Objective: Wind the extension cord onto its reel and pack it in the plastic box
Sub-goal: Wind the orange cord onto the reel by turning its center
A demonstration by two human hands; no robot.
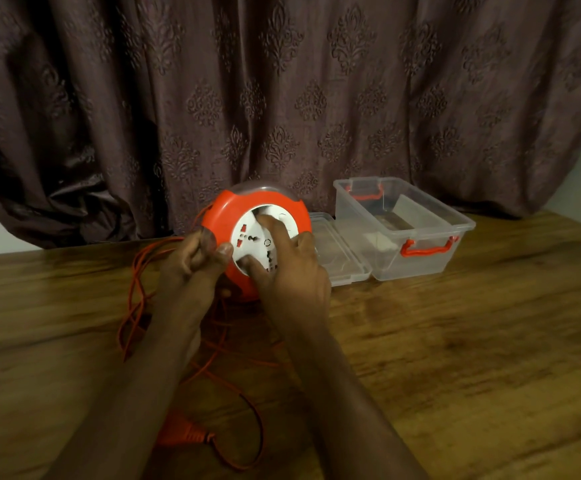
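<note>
Left hand (197, 263) grips reel (247, 216) rim; right hand (287, 261) fingers spread on white hub; slack cord (136, 292) trails left, nearer left hand.

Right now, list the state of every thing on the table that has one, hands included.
Reel: tilted on edge, socket face towards the camera.
Cord: mostly unwound, loose on the table.
Plug: unplugged, lying on the table.
Box: open, apparently empty.
Lid: off, lying beside the box.
Left hand: holds the reel's rim.
Right hand: fingers spread on the white socket face.
</note>
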